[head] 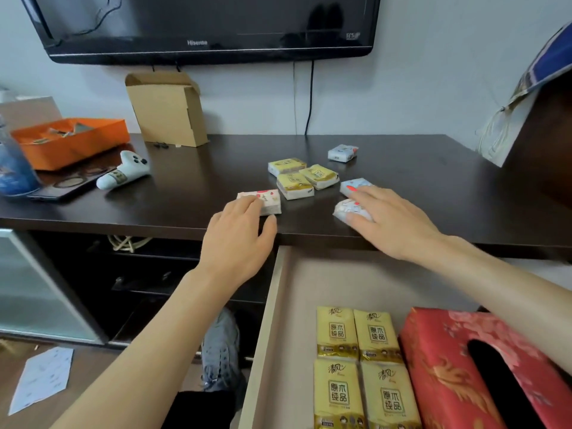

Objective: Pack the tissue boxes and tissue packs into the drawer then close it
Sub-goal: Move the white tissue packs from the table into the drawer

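Small tissue packs lie on the dark tabletop (418, 181). My left hand (238, 239) rests its fingers on a white pack with red print (266, 198), thumb at its front edge. My right hand (393, 221) lies flat over a pale blue pack (348, 210), fingertips touching a second blue pack (356, 184). Three yellow packs (297, 178) sit between and behind the hands. Another blue pack (343, 152) lies farther back. Below, the open drawer (278, 320) holds several yellow packs (359, 366) and a red tissue box (458, 366).
An orange tray (71, 140), a cardboard box (168, 109) and a white game controller (123, 174) stand at the left of the table. A TV (201, 26) hangs on the wall. A paper bag (526, 97) leans at the right. My shoe (219, 351) is beside the drawer.
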### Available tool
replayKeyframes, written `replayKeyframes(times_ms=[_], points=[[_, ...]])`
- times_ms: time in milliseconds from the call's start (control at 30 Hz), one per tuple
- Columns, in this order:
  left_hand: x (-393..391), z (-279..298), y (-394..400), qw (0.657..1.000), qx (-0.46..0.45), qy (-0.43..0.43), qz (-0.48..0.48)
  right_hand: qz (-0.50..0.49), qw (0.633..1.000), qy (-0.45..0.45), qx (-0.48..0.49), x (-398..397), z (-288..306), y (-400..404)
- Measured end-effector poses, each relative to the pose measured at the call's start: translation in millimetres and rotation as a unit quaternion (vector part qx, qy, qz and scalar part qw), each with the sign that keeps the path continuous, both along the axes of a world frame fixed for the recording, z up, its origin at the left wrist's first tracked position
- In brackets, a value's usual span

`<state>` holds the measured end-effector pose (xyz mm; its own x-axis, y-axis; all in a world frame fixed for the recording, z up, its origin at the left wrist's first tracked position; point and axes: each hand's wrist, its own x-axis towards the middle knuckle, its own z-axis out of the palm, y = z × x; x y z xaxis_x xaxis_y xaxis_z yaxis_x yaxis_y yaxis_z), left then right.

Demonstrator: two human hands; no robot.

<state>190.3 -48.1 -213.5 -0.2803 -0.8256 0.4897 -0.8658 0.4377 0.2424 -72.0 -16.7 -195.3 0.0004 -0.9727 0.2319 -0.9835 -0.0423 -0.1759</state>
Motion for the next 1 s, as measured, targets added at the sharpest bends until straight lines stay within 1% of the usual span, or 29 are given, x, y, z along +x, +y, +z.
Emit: replayKeyframes(times_ms=[100, 133, 167, 233, 267, 300, 333, 367, 433, 500, 533, 567, 633, 700, 767, 833, 900, 1000], points=[[-2.9, 1.9, -4.3, 0.999, 0.002, 0.015, 0.033, -0.072, 0.997, -0.021, 0.028, -24.4, 4.8, -13.7], [-7.4, 3.2, -3.5, 0.999, -0.01, 0.037, 0.02, -0.078, 0.996, -0.032, 0.012, -28.4, 5.3, -19.5], [-14.3, 5.9, -2.5, 0.998, -0.03, 0.061, -0.011, -0.071, 0.996, -0.053, -0.031, -29.7, 5.4, -25.8], [-34.0, 13.3, -3.6, 0.99, -0.065, 0.083, -0.093, -0.031, 0.979, -0.14, -0.148, -23.0, 5.6, -38.8], [-44.9, 16.0, -7.1, 0.988, -0.07, 0.077, -0.118, -0.008, 0.964, -0.182, -0.192, -15.9, 8.0, -46.0], [-54.8, 17.5, -11.8, 0.988, -0.069, 0.061, -0.128, 0.014, 0.957, -0.199, -0.208, -8.5, 11.4, -53.5], [-63.0, 17.8, -17.4, 0.989, -0.065, 0.038, -0.125, 0.032, 0.962, -0.187, -0.196, -1.7, 13.6, -61.6], [-68.7, 16.2, -23.2, 0.992, -0.056, 0.01, -0.112, 0.047, 0.973, -0.151, -0.166, 4.4, 14.0, -69.4], [-72.9, 8.8, -31.5, 0.996, -0.037, -0.041, -0.077, 0.063, 0.992, -0.048, -0.095, 11.6, 9.9, -83.0], [-71.4, -0.6, -34.8, 0.995, -0.037, -0.063, -0.068, 0.061, 0.997, 0.028, -0.035, 11.0, 2.4, -88.8], [-70.6, -3.3, -34.5, 0.994, -0.041, -0.066, -0.07, 0.055, 0.997, 0.036, -0.029, 8.3, -1.0, -89.9], [-69.6, -4.9, -33.9, 0.994, -0.048, -0.07, -0.072, 0.045, 0.998, 0.027, -0.042, 5.3, -3.6, -90.0], [-66.7, -4.9, -31.3, 0.992, -0.073, -0.068, -0.074, 0.023, 0.993, -0.014, -0.111, 1.5, -6.1, -88.2], [-61.8, -2.6, -27.3, 0.991, -0.097, -0.048, -0.08, 0.027, 0.982, -0.042, -0.182, -0.2, -7.5, -85.7], [-55.6, -0.5, -24.2, 0.99, -0.108, -0.037, -0.08, 0.041, 0.975, -0.065, -0.209, 0.6, -7.7, -82.7], [-51.0, 1.7, -24.4, 0.991, -0.103, -0.045, -0.07, 0.061, 0.977, -0.07, -0.19, 2.6, -7.6, -80.4], [-48.7, 6.3, -26.0, 0.992, -0.086, -0.053, -0.077, 0.082, 0.986, -0.046, -0.137, 4.7, -5.1, -80.5], [-45.5, 16.2, -24.3, 0.991, -0.02, -0.049, -0.122, 0.108, 0.992, 0.003, -0.067, 9.1, 1.0, -79.8]])
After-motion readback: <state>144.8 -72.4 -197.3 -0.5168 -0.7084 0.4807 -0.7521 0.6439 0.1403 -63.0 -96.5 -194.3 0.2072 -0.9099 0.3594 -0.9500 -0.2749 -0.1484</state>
